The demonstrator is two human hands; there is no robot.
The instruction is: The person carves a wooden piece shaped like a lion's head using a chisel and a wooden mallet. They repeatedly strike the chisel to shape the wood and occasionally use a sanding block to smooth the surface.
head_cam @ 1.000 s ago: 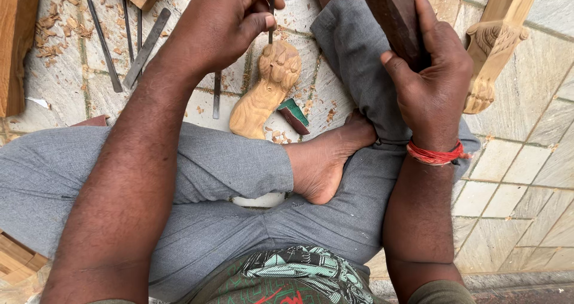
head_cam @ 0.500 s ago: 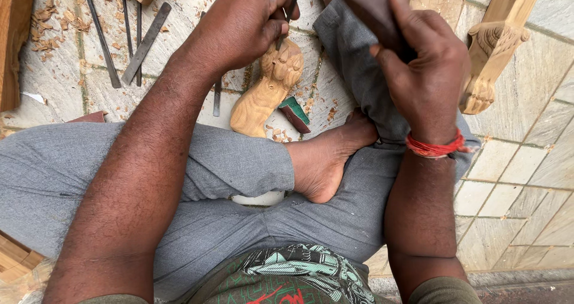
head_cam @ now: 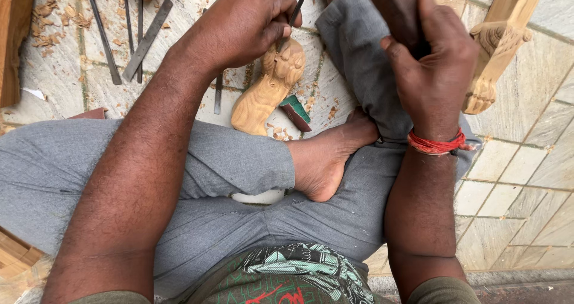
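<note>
A pale carved wooden figure (head_cam: pixel 266 88) lies on the tiled floor in front of my crossed legs. My left hand (head_cam: pixel 248 26) grips a thin metal chisel (head_cam: pixel 297 8) whose tip rests on the figure's upper end. My right hand (head_cam: pixel 433 58) is raised to the right of it, closed around a dark wooden mallet (head_cam: pixel 394 5) that runs out of the top of the view. A red thread band (head_cam: pixel 435 143) circles my right wrist. My bare foot (head_cam: pixel 329 157) lies just below the figure.
Several metal chisels (head_cam: pixel 143 38) lie on the floor at upper left among wood shavings (head_cam: pixel 54 23). A carved pale wooden post (head_cam: pixel 496 46) stands at upper right. A small dark green-and-red block (head_cam: pixel 296 111) sits beside the figure. A wooden plank (head_cam: pixel 13 35) edges the left.
My right hand with the mallet has lifted and shifted slightly up and left. The left hand with the chisel stays on the figure's top.
</note>
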